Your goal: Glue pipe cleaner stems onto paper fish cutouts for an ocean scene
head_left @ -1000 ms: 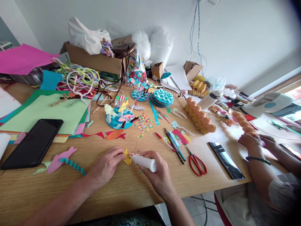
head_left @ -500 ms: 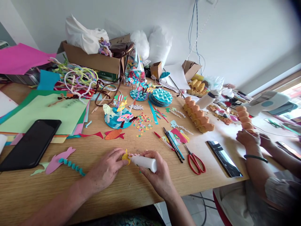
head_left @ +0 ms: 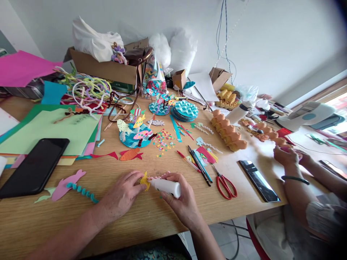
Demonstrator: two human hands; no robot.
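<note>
Low over the wooden table's front half, my left hand [head_left: 126, 189] pinches a small yellow paper cutout [head_left: 145, 181] between thumb and fingers. My right hand [head_left: 182, 196] is closed around a white glue bottle [head_left: 168, 187], which lies sideways with its nozzle at the cutout's right edge. Part of a pale pink strand shows behind the bottle; what it joins is hidden. Left of my left hand lie a pink paper fish [head_left: 67, 185] and a curled teal pipe cleaner [head_left: 82, 192]. An orange paper fish [head_left: 130, 155] rests just beyond my hands.
Red-handled scissors [head_left: 226, 187], pens [head_left: 200, 164] and a phone [head_left: 258, 180] lie to the right. A black phone [head_left: 35, 168] sits at left on coloured paper. A decorated blue plate [head_left: 132, 139] stands ahead. At far right, a co-worker's hands [head_left: 287, 156] hold an orange egg-carton strip [head_left: 271, 133].
The co-worker's egg-carton strip has tipped down and away toward the table. My hands, the bottle and the yellow cutout stay nearly in place; the view has shifted slightly.
</note>
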